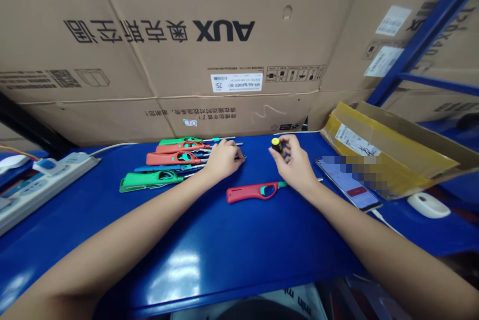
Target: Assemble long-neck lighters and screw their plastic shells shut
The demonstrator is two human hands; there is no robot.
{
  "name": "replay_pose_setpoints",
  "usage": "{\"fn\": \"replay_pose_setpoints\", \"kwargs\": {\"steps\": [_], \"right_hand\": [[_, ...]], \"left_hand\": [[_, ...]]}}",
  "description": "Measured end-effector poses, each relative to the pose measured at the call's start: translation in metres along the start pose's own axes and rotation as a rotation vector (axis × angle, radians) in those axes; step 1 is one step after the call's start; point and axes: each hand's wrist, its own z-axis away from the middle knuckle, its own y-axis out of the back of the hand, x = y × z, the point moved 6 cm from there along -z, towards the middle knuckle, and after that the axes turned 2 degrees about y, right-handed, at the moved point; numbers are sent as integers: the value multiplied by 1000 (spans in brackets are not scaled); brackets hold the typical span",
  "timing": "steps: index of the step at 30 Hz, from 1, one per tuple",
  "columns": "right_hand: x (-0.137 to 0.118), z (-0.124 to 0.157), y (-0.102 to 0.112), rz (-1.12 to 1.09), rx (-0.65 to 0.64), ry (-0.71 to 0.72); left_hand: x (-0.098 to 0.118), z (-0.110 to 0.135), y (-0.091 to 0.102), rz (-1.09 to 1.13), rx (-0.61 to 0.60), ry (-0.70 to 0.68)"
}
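My right hand (295, 162) pinches a short black handle with a yellow end (276, 144), its lower part hidden by the fingers; it may be a stubby screwdriver. Curled above the metal tubes of several long-nosed gas lighters, my left hand (223, 159) has small, thin shiny bits at its fingertips, too small to name. Those lighters lie side by side at left: green (149, 180), blue (162, 168), orange-red (170, 159) and another green (179, 141) among them. A red long-nosed lighter (245, 193) lies alone nearer me, its tube passing under my right wrist.
On the blue table (239, 255), a white power strip (56, 185) sits at left. To the right are a phone (350, 187) with a cable, a white mouse (428, 205) and an open taped carton (396, 160). A large cardboard sheet (168, 60) stands behind.
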Motion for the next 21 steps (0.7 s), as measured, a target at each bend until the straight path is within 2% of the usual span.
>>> {"fn": "replay_pose_setpoints", "kwargs": {"steps": [3,6,8,11,14,15,16,18,21], "right_hand": [[5,-1,1,-147,55,-24],[4,1,-1,-285,64,-53],[1,2,-3,-362,46,-68],[-6,6,-8,-449,-8,-82],[-12,10,-13,-559,-68,-98],[-15,12,-15,-593,-79,-99],[-16,13,-16,-619,-86,-98],[-20,16,-18,-644,-88,-89],[-21,18,-21,-667,-95,-94]], "left_hand": [[-5,2,5,112,13,4],[-11,12,17,289,48,32],[-16,26,25,448,61,74],[-22,58,29,719,-1,143],[-27,90,27,928,-34,239],[-30,99,24,1023,-46,302],[-34,106,18,1204,-54,429],[-38,115,10,1342,-65,545],[-40,116,-1,1417,-79,638]]}}
